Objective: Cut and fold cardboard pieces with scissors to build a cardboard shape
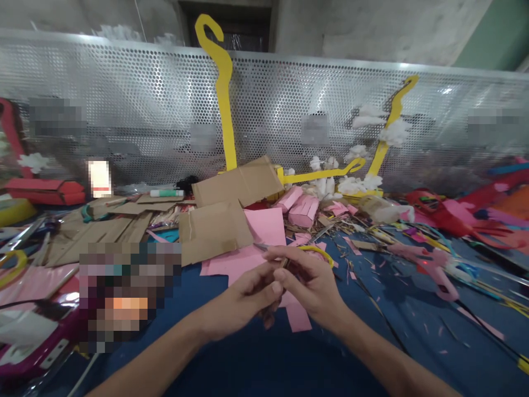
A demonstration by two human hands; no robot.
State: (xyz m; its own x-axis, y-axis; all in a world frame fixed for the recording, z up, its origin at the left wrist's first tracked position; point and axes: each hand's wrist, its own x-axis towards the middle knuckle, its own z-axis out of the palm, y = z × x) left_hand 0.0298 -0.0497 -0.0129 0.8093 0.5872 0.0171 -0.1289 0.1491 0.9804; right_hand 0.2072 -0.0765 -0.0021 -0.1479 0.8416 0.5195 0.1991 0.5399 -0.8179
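Observation:
My left hand (254, 298) and my right hand (308, 281) meet at the centre, fingers bent and fingertips close together. A small brownish piece (285, 263) shows between the fingertips; its kind is too small to tell. Past my right index finger a grey pointed blade sticks out to the left, and a yellow loop handle (324, 253) shows behind the knuckles. They look like scissors, but whether my right hand grips them is hidden. Beneath and beyond the hands lie pink paper sheets (268, 223) and a cardboard piece (212, 231).
A pink glue gun (430, 262) lies right, its cord running forward. Yellow hook-topped stands (226, 110) rise against a perforated metal panel (273, 105). Pink paper blocks (303, 209), scraps and sticks litter the blue surface. At left are cardboard strips (95, 234) and a purple-edged object (49, 344).

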